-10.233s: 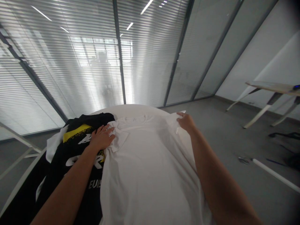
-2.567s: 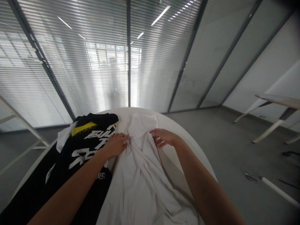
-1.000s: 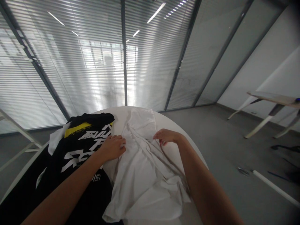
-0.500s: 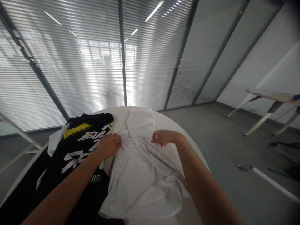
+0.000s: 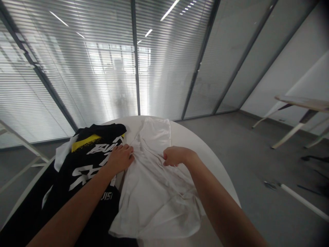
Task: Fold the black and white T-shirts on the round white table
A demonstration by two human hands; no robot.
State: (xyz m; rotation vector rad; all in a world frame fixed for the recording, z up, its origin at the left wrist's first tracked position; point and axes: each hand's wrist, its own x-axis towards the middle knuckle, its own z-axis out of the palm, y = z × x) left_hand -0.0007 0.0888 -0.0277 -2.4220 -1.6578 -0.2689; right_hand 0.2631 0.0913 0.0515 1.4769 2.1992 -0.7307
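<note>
2 hands on a white shirt [image 5: 151, 192], spread over a round table [image 5: 191, 137].
The left hand [image 5: 120, 158] lies flat with fingers extended, pressing the shirt's edge. The right hand [image 5: 176, 156] is curled into a fist, bunching a fold of it. The rumpled shirt runs between and below both hands. Just left of the left hand lies a black shirt [image 5: 84, 168] with yellow and white print.

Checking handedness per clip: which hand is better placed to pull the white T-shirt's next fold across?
Right, probably. The right hand is curled on a bunch of the white T-shirt; the left hand lies flat, pinning its edge.
</note>
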